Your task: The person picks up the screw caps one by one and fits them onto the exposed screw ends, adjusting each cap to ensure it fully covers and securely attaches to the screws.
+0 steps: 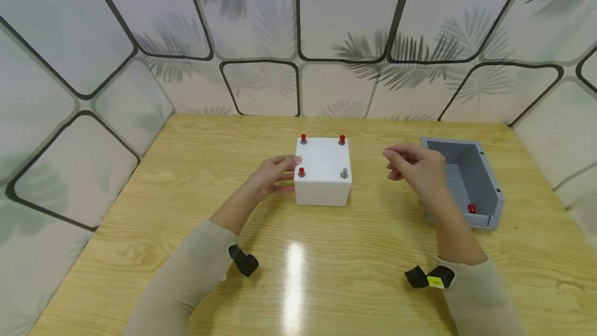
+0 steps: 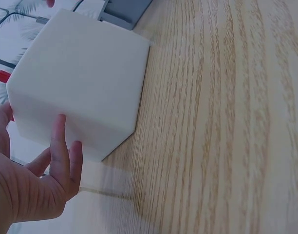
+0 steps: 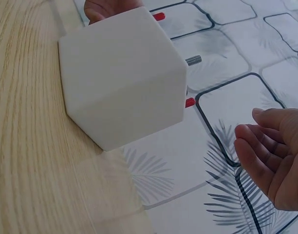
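Observation:
A white box-shaped block (image 1: pixel 324 191) stands on the wooden table, with a threaded metal post at each top corner. Red caps cover three posts, among them the front-left red cap (image 1: pixel 301 172); the front-right metal post (image 1: pixel 344 173) is bare. My left hand (image 1: pixel 275 175) rests against the block's left side, thumb at the top edge and extended fingers (image 2: pixel 60 146) on the side face. To the right of the block, my right hand (image 1: pixel 417 167) hovers between it and the grey bin, fingers loosely bent, with nothing visible in them.
A grey open-front bin (image 1: pixel 493 175) sits on the right of the table, and one loose red cap (image 1: pixel 471 208) lies inside near its front lip. Behind the wooden table (image 1: pixel 224 139) hangs a patterned curtain (image 1: pixel 261 87), which also runs along both sides.

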Motion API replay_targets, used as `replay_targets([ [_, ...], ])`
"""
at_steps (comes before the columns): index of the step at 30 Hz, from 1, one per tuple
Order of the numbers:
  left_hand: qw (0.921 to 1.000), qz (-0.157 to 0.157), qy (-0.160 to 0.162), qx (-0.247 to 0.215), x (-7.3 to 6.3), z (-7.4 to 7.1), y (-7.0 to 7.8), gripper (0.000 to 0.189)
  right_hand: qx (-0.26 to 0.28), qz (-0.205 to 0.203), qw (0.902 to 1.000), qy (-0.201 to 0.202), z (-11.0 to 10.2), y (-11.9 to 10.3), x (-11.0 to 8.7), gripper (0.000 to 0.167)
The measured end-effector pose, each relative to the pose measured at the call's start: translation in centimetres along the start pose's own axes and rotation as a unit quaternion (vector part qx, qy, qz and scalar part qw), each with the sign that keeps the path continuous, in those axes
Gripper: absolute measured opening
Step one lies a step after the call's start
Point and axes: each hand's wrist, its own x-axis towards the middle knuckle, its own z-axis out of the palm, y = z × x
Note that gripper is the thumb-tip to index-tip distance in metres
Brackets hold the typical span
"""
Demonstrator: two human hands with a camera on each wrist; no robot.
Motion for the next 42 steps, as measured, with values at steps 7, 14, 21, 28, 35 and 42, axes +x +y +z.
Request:
replay_targets([
  [7,1.0000,0.002,0.001,-0.001,0.2,-0.1,0.0,0.058,-0.013,0.015,0.9998,0.003,-1.1,-0.3,-0.6,0.031],
  [14,1.0000,0.000,0.000,-0.002,0.2,0.0,-0.2,0.057,-0.036,0.036,0.9986,0.009,-2.4,-0.3,-1.5,0.032],
  [21,1.0000,0.007,0.000,-0.001,0.1,0.1,-0.3,0.058,-0.059,0.036,0.9974,0.020,-4.0,0.3,-2.3,0.033],
  [28,1.0000,0.008,0.002,-0.001,-0.1,0.1,-0.5,0.058,-0.073,0.038,0.9964,0.021,-5.3,1.2,-2.9,0.031],
  [35,0.9999,0.010,0.004,0.000,-0.3,0.4,-0.7,0.057,-0.097,0.037,0.9941,0.032,-6.6,1.9,-3.5,0.029],
  [42,0.9999,0.014,0.001,0.003,-0.8,0.7,-0.9,0.058,-0.153,0.032,0.9876,0.009,-8.2,2.5,-3.8,0.031],
])
